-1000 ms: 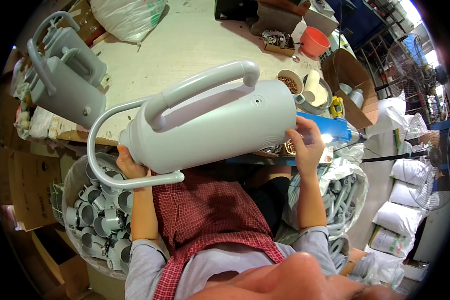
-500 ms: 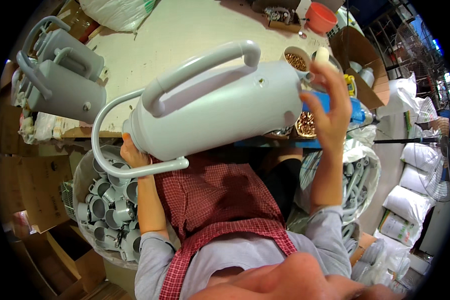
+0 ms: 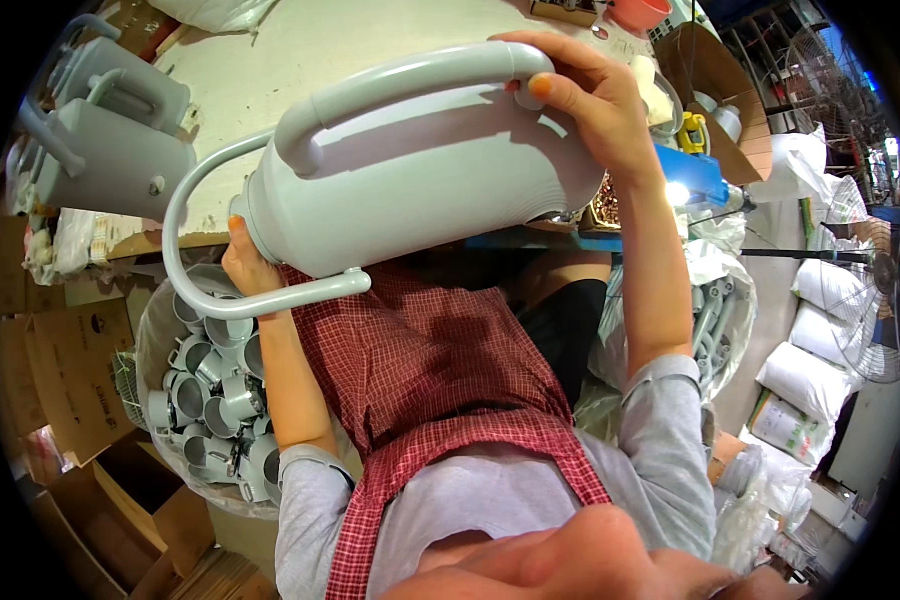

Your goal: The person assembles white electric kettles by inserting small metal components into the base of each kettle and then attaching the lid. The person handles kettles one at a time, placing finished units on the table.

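Note:
I hold a large grey plastic watering can body (image 3: 420, 180) on its side above my lap. My left hand (image 3: 245, 262) grips its round base end, beside the thin curved loop handle (image 3: 185, 225). My right hand (image 3: 595, 100) wraps over the far end of the thick top handle (image 3: 410, 75). The can's front end is hidden behind my right hand and wrist.
Finished grey watering cans (image 3: 110, 140) stand at the left on the pale worktable (image 3: 300, 50). A bag of several grey cup-shaped parts (image 3: 210, 400) sits by my left knee. A blue tool (image 3: 685, 175), small parts bowls, cardboard boxes (image 3: 65, 370) and white sacks (image 3: 820, 360) surround me.
The can has swung up and closer to me. My right hand moved from its front end up onto the top handle. My left hand stays at the base.

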Available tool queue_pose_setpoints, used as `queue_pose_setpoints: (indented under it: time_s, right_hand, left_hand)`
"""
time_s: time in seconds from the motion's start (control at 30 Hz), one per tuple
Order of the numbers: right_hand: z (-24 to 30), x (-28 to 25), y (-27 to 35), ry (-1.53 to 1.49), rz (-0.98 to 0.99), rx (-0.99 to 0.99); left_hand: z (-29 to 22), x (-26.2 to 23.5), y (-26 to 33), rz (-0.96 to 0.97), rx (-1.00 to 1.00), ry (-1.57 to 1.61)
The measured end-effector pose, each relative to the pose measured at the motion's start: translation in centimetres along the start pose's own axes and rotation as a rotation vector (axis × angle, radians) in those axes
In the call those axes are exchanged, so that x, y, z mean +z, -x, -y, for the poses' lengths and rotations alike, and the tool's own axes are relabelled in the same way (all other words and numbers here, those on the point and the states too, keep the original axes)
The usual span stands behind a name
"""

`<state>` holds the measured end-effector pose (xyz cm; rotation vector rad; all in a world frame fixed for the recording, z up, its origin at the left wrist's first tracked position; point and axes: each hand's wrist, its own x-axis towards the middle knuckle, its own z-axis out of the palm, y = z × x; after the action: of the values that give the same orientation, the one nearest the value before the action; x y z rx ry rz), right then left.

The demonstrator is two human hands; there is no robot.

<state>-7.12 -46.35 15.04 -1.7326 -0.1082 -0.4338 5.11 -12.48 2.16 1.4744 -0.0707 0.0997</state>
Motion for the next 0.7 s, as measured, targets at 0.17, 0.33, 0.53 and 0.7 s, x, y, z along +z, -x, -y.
queue_pose_setpoints:
  time_s: [0.17, 0.33, 0.53, 0.7]
  right_hand:
    - [-0.6, -0.7, 0.0, 0.136, 0.06, 0.007]
    - [0.0, -0.5, 0.3, 0.344, 0.087, -0.085]
    - [0.1, 0.0, 0.8, 0.634, -0.015, -0.178]
    - [-1.1, 0.9, 0.6, 0.714, -0.091, -0.189]
  left_hand:
    - [-0.4, -0.5, -0.2, 0.021, -0.005, -0.005]
    - [0.2, -0.7, -0.2, -0.034, 0.001, 0.005]
    - [0.4, -0.9, -0.2, -0.059, 0.01, -0.001]
    - [-0.7, -0.6, 0.4, -0.109, -0.041, -0.048]
